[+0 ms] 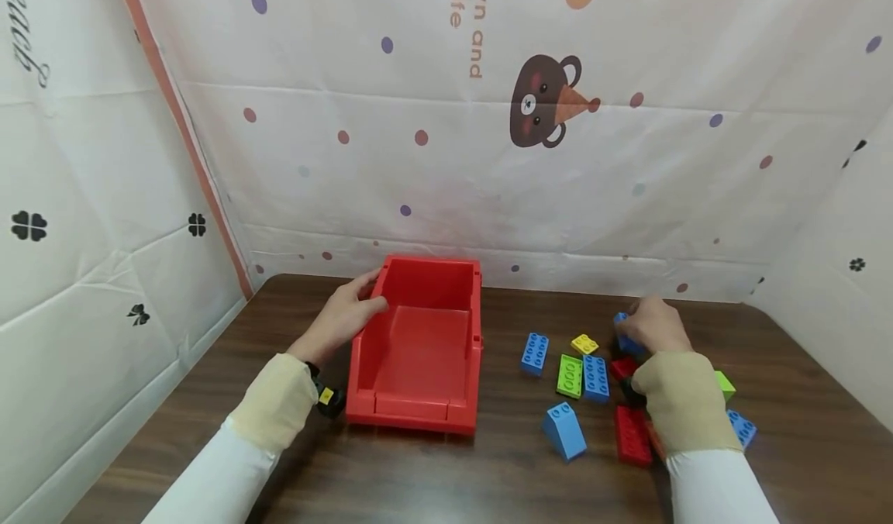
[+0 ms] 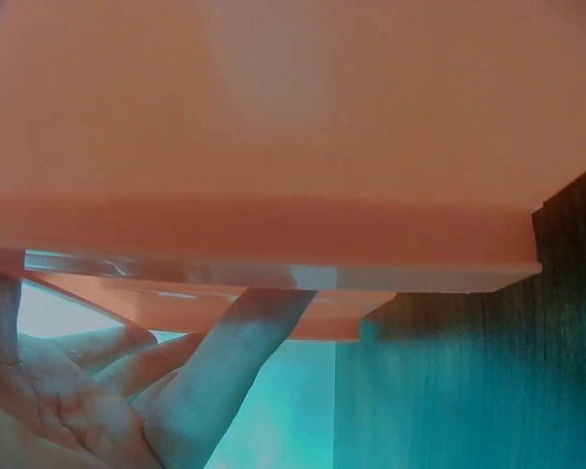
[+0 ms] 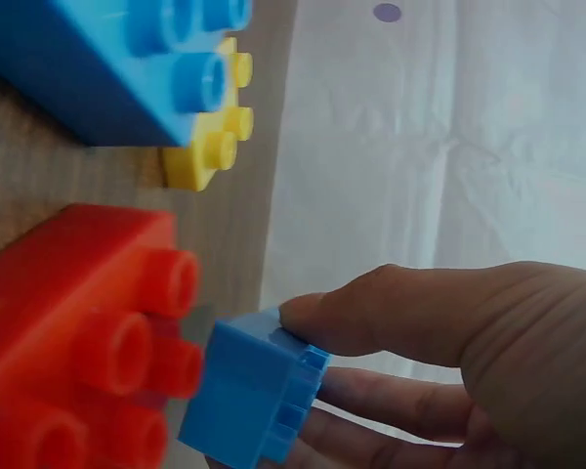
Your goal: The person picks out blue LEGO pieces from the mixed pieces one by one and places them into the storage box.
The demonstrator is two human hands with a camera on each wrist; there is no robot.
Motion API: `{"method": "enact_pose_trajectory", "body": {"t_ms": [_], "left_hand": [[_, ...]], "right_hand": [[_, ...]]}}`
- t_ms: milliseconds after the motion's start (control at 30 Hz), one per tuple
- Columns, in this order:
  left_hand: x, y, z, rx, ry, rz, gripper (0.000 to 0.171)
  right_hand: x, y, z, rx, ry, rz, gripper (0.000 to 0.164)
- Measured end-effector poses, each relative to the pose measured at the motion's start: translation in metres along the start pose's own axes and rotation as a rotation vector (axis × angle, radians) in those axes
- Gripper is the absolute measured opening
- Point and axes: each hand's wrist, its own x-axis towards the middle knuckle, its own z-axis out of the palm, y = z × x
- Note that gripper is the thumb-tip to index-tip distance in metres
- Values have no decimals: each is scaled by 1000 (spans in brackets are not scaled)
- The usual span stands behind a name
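An open-topped red plastic bin (image 1: 425,353) stands on the brown table, and my left hand (image 1: 346,315) grips its left rim. The thumb reaches over the rim while the other fingers stay along the outer wall; the left wrist view has the hand (image 2: 146,391) below the bin's side (image 2: 273,127). At the back right of the table, my right hand (image 1: 656,326) pinches a blue toy building brick (image 1: 630,344). In the right wrist view this brick (image 3: 249,391) sits between thumb and fingers, tilted, its studs toward the palm. A red brick (image 3: 88,322) is close beside it.
Left of the right hand lie a blue brick (image 1: 535,353), a yellow one (image 1: 584,344), a green one (image 1: 570,377) and another blue one (image 1: 596,378). Nearer are a sloped blue brick (image 1: 565,431) and a long red brick (image 1: 632,436). A patterned cloth (image 1: 349,183) hangs behind the table.
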Motion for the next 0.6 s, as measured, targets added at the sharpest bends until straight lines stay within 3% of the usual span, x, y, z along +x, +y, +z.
{"method": "enact_pose_trajectory", "body": {"t_ms": [600], "left_hand": [[0, -4, 1, -36, 20, 12, 68]], "right_hand": [[-2, -25, -4, 51, 66, -26, 49]]}}
